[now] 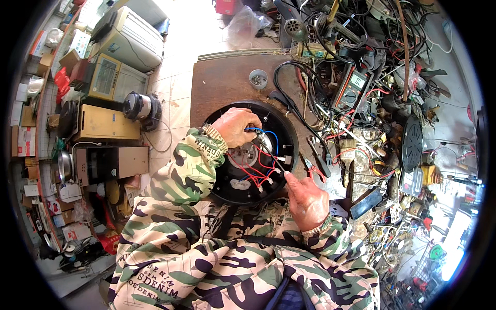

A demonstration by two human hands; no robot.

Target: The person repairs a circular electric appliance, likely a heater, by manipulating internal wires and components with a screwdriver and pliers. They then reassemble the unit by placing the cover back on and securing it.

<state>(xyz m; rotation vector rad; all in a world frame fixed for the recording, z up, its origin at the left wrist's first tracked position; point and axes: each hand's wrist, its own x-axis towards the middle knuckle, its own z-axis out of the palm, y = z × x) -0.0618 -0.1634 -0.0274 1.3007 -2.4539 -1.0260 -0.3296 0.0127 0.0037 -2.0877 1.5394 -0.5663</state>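
Note:
A round black appliance housing (222,188) lies open side up on the brown table in front of me. Inside it run red wires (248,168) with white connectors (269,181), and a blue wire (275,138) that loops near the far right. My left hand (235,127) reaches over the far left rim, its fingers pinched on the blue wire's end by a small dark part. My right hand (308,200), at the near right rim, grips a screwdriver (272,157). Its thin shaft slants up toward my left fingertips; the handle is mostly hidden in my palm.
On the table (217,82) stand a small cup of screws (258,78) and, right of the housing, pliers (313,168). A multimeter (354,89), a brush (347,155), a phone (366,202) and tangled cables crowd the right. Boxed appliances (108,121) line the left.

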